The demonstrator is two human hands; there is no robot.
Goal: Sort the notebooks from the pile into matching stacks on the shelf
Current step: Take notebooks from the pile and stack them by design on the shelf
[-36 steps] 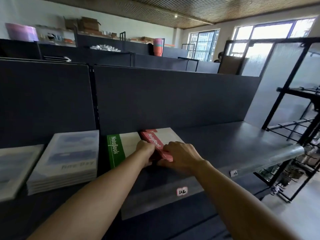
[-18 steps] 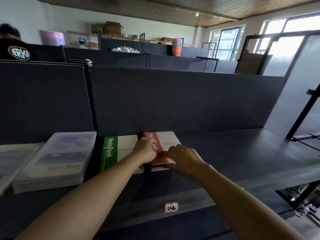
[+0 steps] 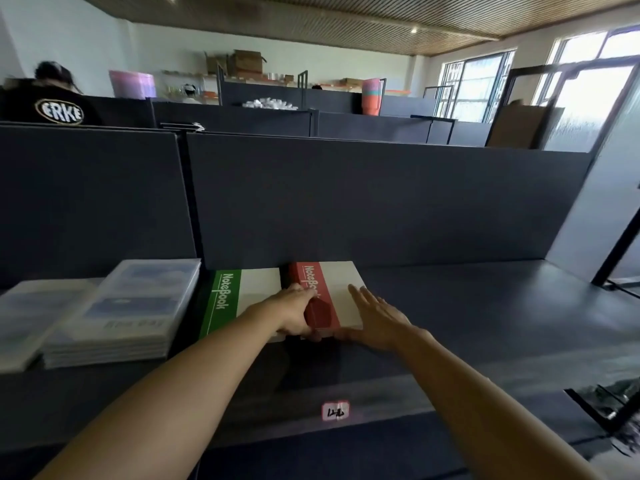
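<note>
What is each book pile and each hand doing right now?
Red-striped white notebook stack: flat on the dark shelf, against the back panel.
Green-striped white notebook: flat, left of the red.
Pale blue plastic-wrapped notebook stacks: flat, untouched.
Left hand: resting on both striped notebooks.
Right hand: fingers straight, at the red stack's right edge.

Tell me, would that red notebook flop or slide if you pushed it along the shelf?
The red notebook lies flat with square edges, so it probably stays fairly stiff rather than drooping. Its cover and the dark shelf both look smooth, so it likely slides easily. Being flat, it shouldn't roll or tip.
</note>
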